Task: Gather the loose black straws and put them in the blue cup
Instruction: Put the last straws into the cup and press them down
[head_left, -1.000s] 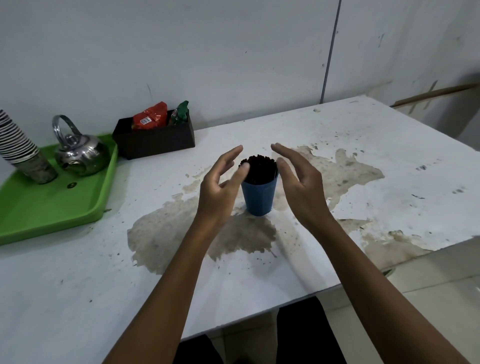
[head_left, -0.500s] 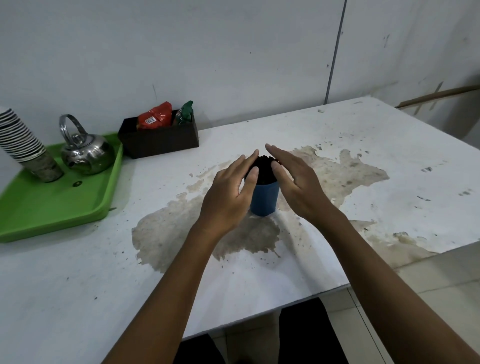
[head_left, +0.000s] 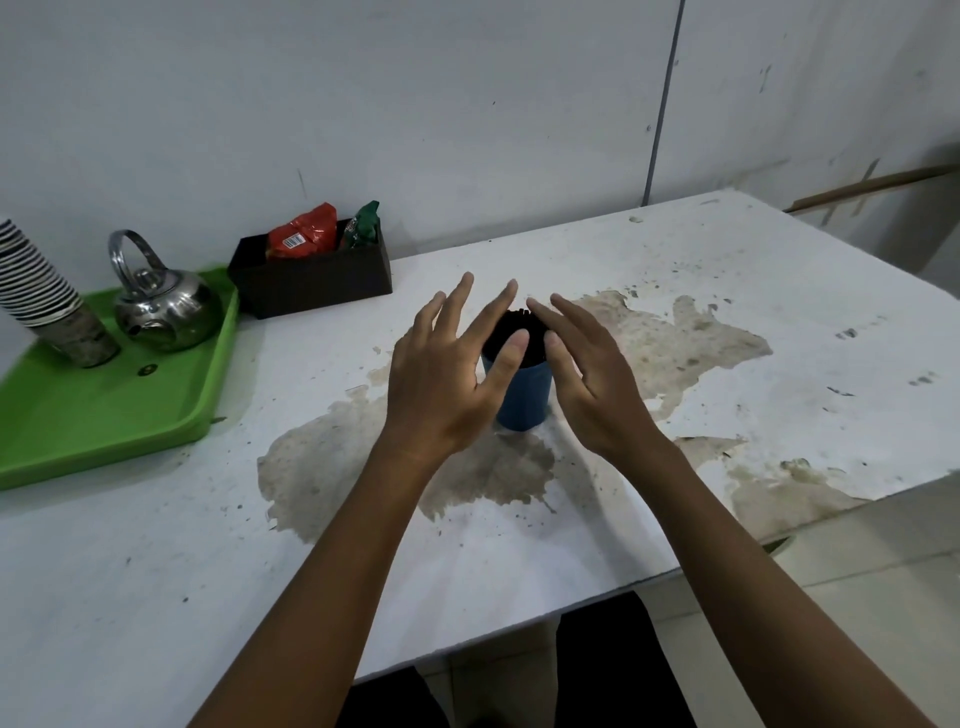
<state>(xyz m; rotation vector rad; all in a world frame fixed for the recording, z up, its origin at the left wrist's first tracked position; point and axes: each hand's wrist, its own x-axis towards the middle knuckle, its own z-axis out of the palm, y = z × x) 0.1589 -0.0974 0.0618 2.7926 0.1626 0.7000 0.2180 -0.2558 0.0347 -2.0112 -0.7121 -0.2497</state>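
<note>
At the cup mouth, left hand (head_left: 441, 384) and right hand (head_left: 597, 384) are spread flat-fingered either side of the bundle of thin black plastic straws (head_left: 519, 332), gripping nothing, fingertips at most grazing it. Straws stand upright in the small blue plastic cup (head_left: 524, 397) mid-way across the stained white table (head_left: 779, 291). Risk: a sideways pat tips the light cup, straws spill. Contact with straws unclear; cup rim mostly hidden behind fingers.

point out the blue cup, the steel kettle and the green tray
blue plastic cup (head_left: 524, 400), head view, bare side wall
shiny steel kettle (head_left: 166, 309), head view, round body
green plastic tray (head_left: 93, 415), head view, bare floor
</note>
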